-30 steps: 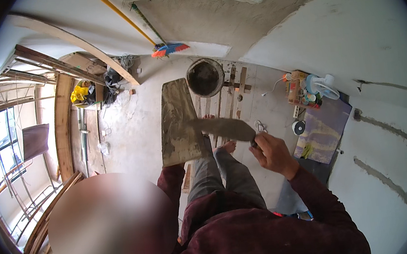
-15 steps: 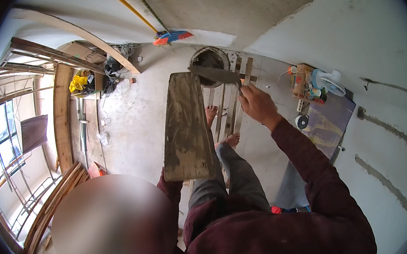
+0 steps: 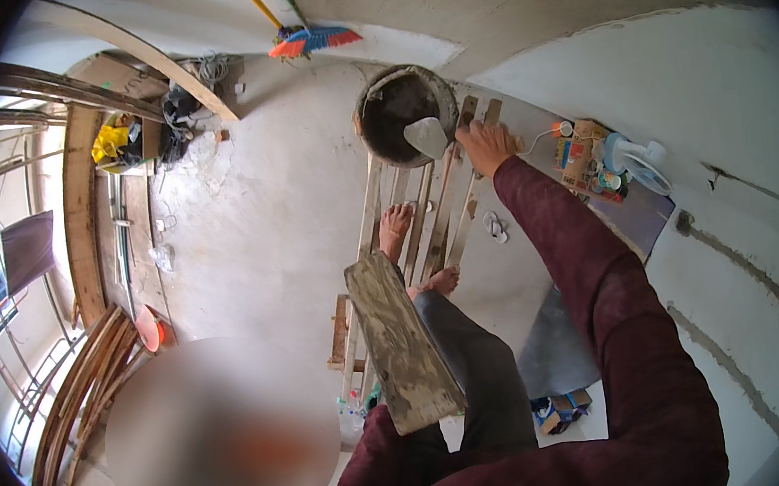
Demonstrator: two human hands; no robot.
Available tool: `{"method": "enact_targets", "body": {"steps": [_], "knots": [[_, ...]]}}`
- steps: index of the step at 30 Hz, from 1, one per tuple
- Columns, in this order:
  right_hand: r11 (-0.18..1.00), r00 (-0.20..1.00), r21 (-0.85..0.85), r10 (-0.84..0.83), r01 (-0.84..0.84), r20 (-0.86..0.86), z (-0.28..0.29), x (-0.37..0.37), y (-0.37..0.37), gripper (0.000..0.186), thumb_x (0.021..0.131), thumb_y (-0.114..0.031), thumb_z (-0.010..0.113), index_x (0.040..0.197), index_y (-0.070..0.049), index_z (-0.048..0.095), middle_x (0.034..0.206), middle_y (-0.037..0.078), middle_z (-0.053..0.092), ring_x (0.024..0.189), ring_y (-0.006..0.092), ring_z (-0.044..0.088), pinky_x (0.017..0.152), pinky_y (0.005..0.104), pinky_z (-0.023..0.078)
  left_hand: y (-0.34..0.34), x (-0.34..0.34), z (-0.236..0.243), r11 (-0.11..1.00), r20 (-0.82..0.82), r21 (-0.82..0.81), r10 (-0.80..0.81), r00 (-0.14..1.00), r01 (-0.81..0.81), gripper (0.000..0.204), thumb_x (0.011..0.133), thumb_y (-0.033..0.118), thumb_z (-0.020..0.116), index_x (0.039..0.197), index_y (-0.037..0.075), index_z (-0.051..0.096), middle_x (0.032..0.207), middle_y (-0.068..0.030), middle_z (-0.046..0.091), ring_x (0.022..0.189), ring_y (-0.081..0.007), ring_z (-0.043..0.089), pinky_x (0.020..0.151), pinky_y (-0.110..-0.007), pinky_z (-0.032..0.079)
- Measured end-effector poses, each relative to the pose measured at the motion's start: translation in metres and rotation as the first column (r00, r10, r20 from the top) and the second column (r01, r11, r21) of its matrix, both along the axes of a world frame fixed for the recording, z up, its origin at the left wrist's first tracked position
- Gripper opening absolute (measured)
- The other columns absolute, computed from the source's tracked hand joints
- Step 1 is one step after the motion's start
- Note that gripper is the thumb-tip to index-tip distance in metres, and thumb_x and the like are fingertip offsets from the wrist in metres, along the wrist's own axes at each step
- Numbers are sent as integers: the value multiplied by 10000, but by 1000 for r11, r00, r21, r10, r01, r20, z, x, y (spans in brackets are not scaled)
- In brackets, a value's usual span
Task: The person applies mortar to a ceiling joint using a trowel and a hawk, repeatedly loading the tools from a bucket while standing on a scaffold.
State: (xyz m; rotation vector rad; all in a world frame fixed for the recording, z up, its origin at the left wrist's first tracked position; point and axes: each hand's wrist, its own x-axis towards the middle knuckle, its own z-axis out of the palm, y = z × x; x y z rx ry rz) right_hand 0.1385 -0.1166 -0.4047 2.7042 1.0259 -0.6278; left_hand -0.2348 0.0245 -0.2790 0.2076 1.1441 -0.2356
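Note:
In my right hand (image 3: 488, 148) is a trowel, gripped by its handle. Its grey, rounded blade (image 3: 426, 138) reaches over the right side of a mortar-crusted bucket (image 3: 362, 118), with dark wet mix inside. A long wooden hawk (image 3: 402, 346), smeared with grey mortar, hangs tilted in front of my legs. My left forearm (image 3: 374, 453) goes up beneath the hawk, and the left hand under it is hidden by the board. Only thin smears show on the hawk's upper face.
My bare feet (image 3: 395, 228) stand on a slatted wooden bench (image 3: 367, 209), with the bucket at its far end. Right of it are slippers (image 3: 495, 226), a cardboard box (image 3: 580, 161) and a fan (image 3: 637, 160). Curved planks (image 3: 83, 398) lie left; a broom (image 3: 316, 40) leans behind.
My right hand and trowel have moved from beside the hawk's far end to the bucket. The hawk has come down and nearer to me, turning so its near end points right.

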Motion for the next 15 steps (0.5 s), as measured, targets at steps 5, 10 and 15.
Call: {"method": "enact_targets", "body": {"steps": [5, 10, 15], "knots": [[967, 956, -106, 247, -232, 156, -66, 18, 31, 162, 863, -178, 526, 917, -116, 666, 984, 101, 616, 927, 289, 611, 771, 427, 470, -13, -22, -18, 986, -84, -141, 82, 993, -93, 380, 987, 298, 409, 1253, 32, 460, 1204, -134, 536, 1018, -233, 580, 876, -372, 509], [953, 954, -179, 270, -246, 127, -82, 23, 57, 168, 853, -182, 543, 918, -120, 686, 941, 75, 622, 891, 271, 617, 735, 432, 476, -18, -27, -21, 968, -130, -214, 101, 986, -128, 382, 987, 298, 408, 1256, 31, 458, 1206, -137, 534, 1020, -234, 580, 877, -373, 509], [945, 936, -219, 288, -244, 201, -92, 26, 70, 174, 851, -193, 549, 871, -112, 702, 889, 64, 621, 856, 255, 625, 708, 431, 477, -20, -27, -24, 959, -147, -248, 106, 983, -141, 383, 987, 298, 408, 1258, 31, 455, 1209, -140, 533, 1021, -235, 579, 877, -374, 510]]}}
